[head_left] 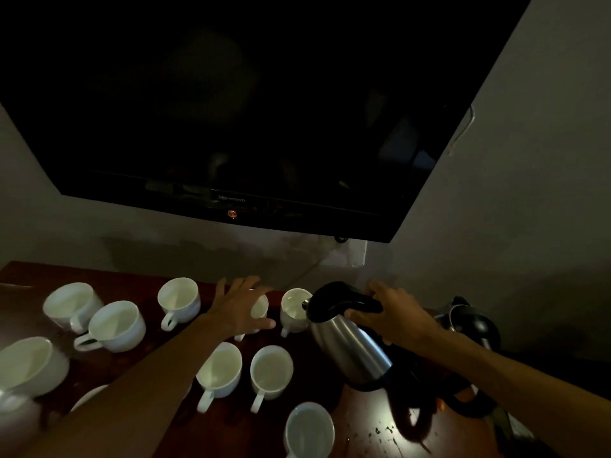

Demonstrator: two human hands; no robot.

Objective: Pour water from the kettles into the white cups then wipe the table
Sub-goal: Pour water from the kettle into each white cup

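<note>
Mid-pour, maybe half done. The far-left cups (114, 325), left of the left hand (241, 309), look unfilled, though the light is too dim to be sure. Left hand's fingers are spread over the mid cup (261, 309); contact unclear. The near cups (271, 370) below that hand seem to hold water. Right hand (393, 317) wraps the handle of the tilted kettle (350, 345), spout at the target cup (296, 307) between the hands. Second kettle (476, 325) sits right of the right hand. Table (363, 421) shows droplets. Wipe not started, no cloth seen.
</note>
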